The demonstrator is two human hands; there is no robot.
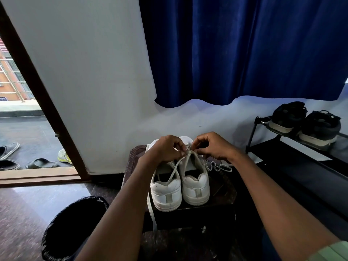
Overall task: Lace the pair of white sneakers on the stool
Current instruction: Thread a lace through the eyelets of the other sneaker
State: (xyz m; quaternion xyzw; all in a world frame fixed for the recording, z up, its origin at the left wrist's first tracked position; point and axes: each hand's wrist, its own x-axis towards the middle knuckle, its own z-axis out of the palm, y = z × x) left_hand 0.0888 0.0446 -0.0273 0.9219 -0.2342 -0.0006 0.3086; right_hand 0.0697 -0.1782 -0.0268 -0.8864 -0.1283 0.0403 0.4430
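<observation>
Far left, slippers point(11, 157) lie outside an open door. Nearer, a black bin point(73, 227) stands on the floor, just beside the dark stool point(224, 193). Two white sneakers point(180, 187) sit side by side on the stool, heels toward the person. The left hand point(165, 150) is above the left shoe and pinches a white lace point(178, 166) with curled fingers. One end of that lace hangs down off the stool. The right hand point(214, 146) is over the right shoe and pinches the lace too. Another lace bit point(218, 167) lies on the stool to the right. Far right, black shoes point(305, 125) rest on a rack point(263, 146). A blue curtain point(244, 49) hangs behind.
</observation>
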